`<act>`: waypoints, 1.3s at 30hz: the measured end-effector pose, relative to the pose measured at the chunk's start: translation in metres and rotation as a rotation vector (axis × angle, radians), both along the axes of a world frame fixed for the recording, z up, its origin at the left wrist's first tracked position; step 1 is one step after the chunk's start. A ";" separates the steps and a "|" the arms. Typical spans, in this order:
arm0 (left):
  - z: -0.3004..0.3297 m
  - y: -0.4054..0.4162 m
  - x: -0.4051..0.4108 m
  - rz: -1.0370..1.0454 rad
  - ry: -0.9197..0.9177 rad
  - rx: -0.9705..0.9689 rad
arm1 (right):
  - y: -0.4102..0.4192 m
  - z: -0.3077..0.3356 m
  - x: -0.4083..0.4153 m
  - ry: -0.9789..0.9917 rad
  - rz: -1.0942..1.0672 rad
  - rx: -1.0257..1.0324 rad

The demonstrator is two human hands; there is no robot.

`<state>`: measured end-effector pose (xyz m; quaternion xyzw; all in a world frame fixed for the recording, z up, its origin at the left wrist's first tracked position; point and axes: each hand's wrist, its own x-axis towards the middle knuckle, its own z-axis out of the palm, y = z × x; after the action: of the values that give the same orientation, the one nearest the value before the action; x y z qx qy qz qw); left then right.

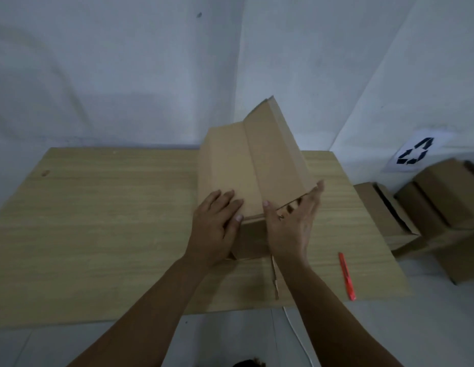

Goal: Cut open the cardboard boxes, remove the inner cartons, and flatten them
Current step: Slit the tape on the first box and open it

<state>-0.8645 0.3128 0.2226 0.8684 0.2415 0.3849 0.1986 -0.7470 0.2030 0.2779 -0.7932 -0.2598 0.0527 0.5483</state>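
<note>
Both hands (217, 221) tilt carton (249, 160) away.

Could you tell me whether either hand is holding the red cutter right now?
No, the red cutter lies alone on the table, while the left hand and right hand are on the cardboard box.

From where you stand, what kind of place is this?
Probably a plain packing or recycling corner: a wooden table against bare walls, a recycling sign, cardboard boxes stacked beside it.

Black recycling symbol (413, 152) on white wall sheet (405, 168)
</note>
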 end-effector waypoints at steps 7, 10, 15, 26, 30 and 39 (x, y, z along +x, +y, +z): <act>-0.001 -0.023 0.045 -0.076 0.096 -0.062 | -0.031 0.018 0.048 -0.542 0.135 -0.621; -0.003 -0.030 0.047 -0.066 -0.029 -0.174 | -0.029 0.013 0.057 -0.518 0.403 -0.795; -0.012 -0.045 0.029 0.174 -0.172 -0.555 | -0.030 0.002 0.064 -0.407 0.467 -0.815; 0.023 -0.036 0.015 0.794 -0.658 -1.002 | -0.031 0.007 0.065 -0.333 0.520 -0.729; 0.063 -0.045 0.015 0.466 -0.980 -0.755 | -0.035 0.007 0.065 -0.250 0.518 -0.582; 0.038 -0.071 0.043 0.009 -0.151 -0.190 | -0.041 0.028 0.074 0.183 0.356 -0.135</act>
<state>-0.8211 0.2416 0.2611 0.8132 0.2652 0.4254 0.2958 -0.6731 0.1625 0.3062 -0.7618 -0.3407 0.2376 0.4971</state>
